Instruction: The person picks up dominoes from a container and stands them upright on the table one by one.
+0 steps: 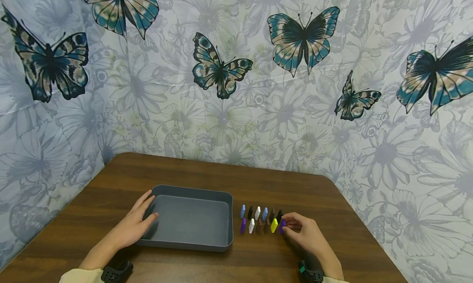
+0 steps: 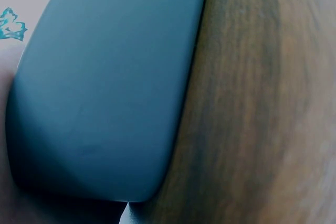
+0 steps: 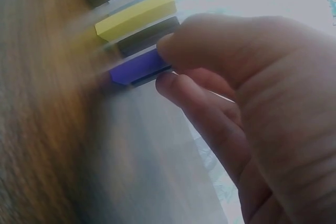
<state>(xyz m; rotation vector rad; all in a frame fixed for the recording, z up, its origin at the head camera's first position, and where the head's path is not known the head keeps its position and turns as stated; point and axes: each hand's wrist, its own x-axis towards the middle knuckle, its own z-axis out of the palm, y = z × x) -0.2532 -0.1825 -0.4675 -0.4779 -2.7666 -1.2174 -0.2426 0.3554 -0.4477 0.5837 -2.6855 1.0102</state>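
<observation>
On the wooden table stand two rows of small upright domino-like blocks, right of a grey rectangular tray [image 1: 192, 217]. At the near row's right end, my right hand [image 1: 304, 231] pinches a purple block [image 3: 137, 68] between thumb and fingers near its top. A yellow block [image 1: 274, 225] stands just left of it, with a black block [image 1: 279, 215] behind in the far row. My left hand [image 1: 134, 223] rests at the tray's left rim, fingers extended along it and thumb over the inside. The left wrist view is mostly filled by the tray's grey outer wall [image 2: 110, 93].
Other upright blocks in the two rows include a white block [image 1: 257, 212], a blue block [image 1: 242, 211], another purple block [image 1: 243, 226] and several brown ones. The table [image 1: 177, 168] ends against a butterfly-patterned wall covering [image 1: 236, 123]. Black bands [image 1: 117, 271] circle both wrists.
</observation>
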